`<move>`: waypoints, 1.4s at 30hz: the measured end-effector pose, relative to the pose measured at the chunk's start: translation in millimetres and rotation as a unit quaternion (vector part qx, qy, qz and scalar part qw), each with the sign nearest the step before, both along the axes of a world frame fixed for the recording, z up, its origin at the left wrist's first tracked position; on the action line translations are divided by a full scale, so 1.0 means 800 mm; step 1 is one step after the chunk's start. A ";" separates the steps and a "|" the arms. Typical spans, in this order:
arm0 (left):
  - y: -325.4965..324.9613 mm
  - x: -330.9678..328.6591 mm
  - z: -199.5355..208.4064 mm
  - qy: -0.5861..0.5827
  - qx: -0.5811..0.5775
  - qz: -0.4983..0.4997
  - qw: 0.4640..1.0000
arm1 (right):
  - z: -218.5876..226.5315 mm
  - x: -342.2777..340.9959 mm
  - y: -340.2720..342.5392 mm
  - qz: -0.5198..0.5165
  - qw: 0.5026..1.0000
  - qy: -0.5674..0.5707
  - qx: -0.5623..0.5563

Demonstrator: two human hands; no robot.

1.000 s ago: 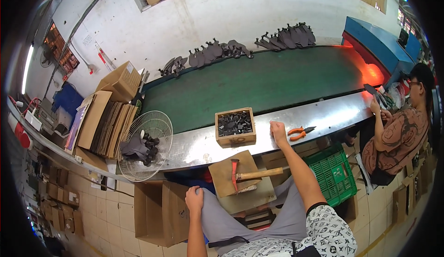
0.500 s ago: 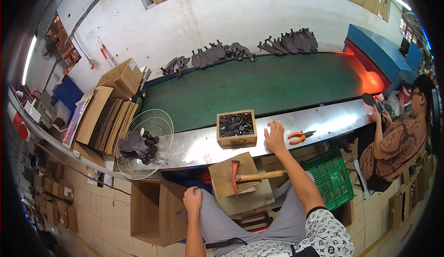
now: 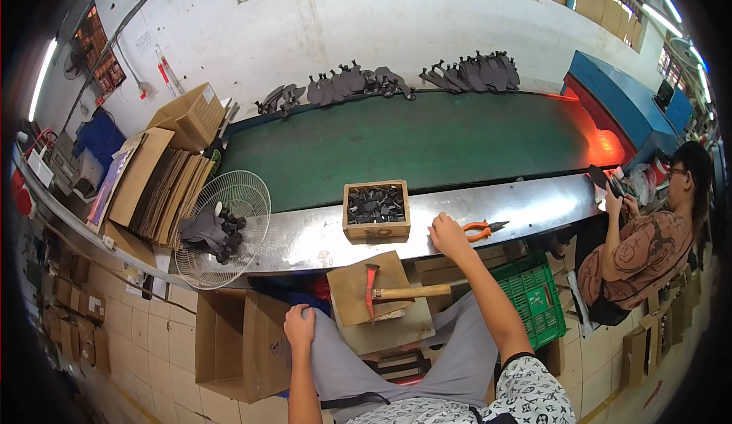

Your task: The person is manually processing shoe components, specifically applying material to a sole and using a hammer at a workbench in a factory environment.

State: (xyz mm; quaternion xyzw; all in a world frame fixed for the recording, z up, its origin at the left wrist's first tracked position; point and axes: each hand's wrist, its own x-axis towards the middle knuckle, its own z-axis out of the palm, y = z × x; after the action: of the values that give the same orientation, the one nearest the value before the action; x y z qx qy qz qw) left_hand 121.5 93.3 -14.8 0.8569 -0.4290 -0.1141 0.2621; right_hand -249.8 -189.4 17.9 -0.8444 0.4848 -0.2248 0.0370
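Note:
My right hand [image 3: 450, 236] rests at the front edge of the metal worktop [image 3: 305, 250], fingers loosely bent, holding nothing I can see. Just right of it lie orange-handled pliers [image 3: 479, 231]; to its left stands a wooden box [image 3: 377, 232] of small black parts [image 3: 376, 205]. My left hand [image 3: 299, 325] lies on my left thigh, empty and open. Between my knees, a hammer [image 3: 412, 292] with a red head and wooden handle lies on a brown board [image 3: 347, 302] atop a block.
A green conveyor belt [image 3: 396, 138] runs behind the worktop, with dark grey pieces [image 3: 480, 73] along its far edge. Left are a wire basket [image 3: 258, 229] and cardboard boxes [image 3: 221, 348]. A green crate [image 3: 537, 302] stands right, near a co-worker [image 3: 644, 248] holding a dark piece.
The view has shifted, so the scene sits slightly further left. My right hand's fingers have drawn in from a wider spread. My left hand stays on my thigh.

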 end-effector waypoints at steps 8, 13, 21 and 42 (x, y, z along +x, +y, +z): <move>-0.005 -0.004 0.001 0.003 -0.001 -0.009 1.000 | -0.035 0.004 -0.004 -0.055 0.982 -0.091 -0.153; 0.004 0.007 -0.001 -0.006 -0.004 0.009 1.000 | -0.052 0.020 0.003 -0.066 0.984 -0.086 -0.138; -0.002 0.000 -0.005 0.004 -0.021 -0.003 1.000 | -0.039 0.000 0.002 -0.050 0.991 -0.039 -0.115; 0.010 0.010 -0.009 0.008 -0.013 0.006 1.000 | -0.022 0.007 0.059 -0.002 0.999 -0.031 -0.022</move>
State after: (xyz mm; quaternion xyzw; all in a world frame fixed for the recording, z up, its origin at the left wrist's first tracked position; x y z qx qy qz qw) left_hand 129.3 101.0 -21.8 0.8553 -0.4229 -0.1138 0.2769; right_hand -244.2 -142.4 -0.1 -0.8365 0.4803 -0.2616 0.0330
